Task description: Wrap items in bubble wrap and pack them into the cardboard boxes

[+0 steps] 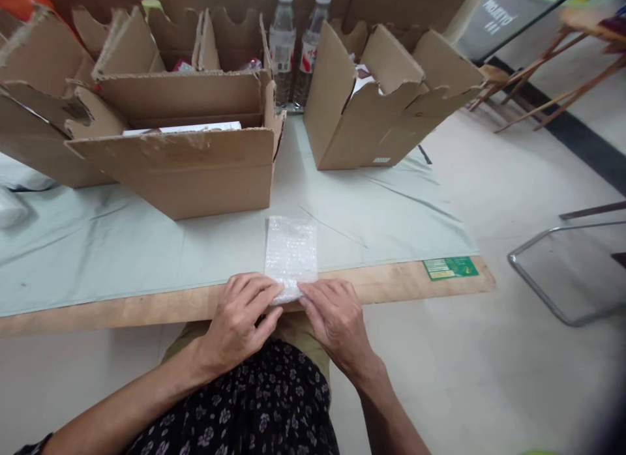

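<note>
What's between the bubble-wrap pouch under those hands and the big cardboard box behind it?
Only a bare strip of pale green cloth separates the bubble-wrap pouch from the cardboard box, as the head view shows.

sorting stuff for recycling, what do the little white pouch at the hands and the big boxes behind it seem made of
The pouch looks like bubble-wrap plastic: translucent white, with a dimpled, slightly glossy surface. The boxes look like plain brown corrugated cardboard, probably uncoated: matte faces and torn, ragged flap edges.
</note>
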`<state>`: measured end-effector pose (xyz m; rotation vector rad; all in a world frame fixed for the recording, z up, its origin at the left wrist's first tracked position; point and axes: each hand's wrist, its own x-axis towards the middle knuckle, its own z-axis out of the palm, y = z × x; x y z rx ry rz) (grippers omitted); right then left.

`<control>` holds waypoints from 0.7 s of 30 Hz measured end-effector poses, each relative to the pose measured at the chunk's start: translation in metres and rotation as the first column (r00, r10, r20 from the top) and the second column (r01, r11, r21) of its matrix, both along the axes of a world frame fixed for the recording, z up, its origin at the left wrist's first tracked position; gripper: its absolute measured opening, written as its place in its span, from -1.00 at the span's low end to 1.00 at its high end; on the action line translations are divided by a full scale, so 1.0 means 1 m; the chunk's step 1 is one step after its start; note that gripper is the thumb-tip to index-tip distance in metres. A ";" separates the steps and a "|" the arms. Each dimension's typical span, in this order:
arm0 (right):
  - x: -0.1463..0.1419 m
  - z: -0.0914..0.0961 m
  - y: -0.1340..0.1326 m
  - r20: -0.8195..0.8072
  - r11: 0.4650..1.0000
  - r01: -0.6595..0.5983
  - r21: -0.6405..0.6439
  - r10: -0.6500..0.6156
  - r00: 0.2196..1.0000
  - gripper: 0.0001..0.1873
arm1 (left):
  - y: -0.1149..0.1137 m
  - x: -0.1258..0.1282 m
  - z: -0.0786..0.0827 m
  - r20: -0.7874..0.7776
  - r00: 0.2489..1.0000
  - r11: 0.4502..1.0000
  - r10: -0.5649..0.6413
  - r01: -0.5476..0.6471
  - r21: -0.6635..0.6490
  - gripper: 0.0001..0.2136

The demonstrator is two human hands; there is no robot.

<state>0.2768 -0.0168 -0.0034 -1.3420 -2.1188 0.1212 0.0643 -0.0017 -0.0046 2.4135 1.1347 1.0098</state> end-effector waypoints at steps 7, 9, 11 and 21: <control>0.004 0.006 0.003 -0.154 0.984 0.136 0.112 -0.118 0.981 -0.68 | 0.019 0.004 -0.002 0.023 0.989 0.965 0.144 -0.136 -0.225 -0.76; 0.004 0.003 0.001 -0.124 0.983 0.114 0.145 -0.096 0.988 -0.66 | 0.025 0.005 -0.003 0.003 0.987 0.956 0.160 -0.154 -0.250 -0.75; 0.002 -0.002 0.002 -0.046 0.993 0.057 0.102 -0.052 0.998 -0.68 | 0.029 0.005 -0.004 -0.021 0.987 0.961 0.158 -0.159 -0.225 -0.75; 0.002 0.000 0.019 -0.166 0.994 -0.027 -0.109 0.009 0.986 -0.79 | 0.022 -0.010 0.000 0.004 1.000 0.998 0.006 -0.006 -0.064 -0.76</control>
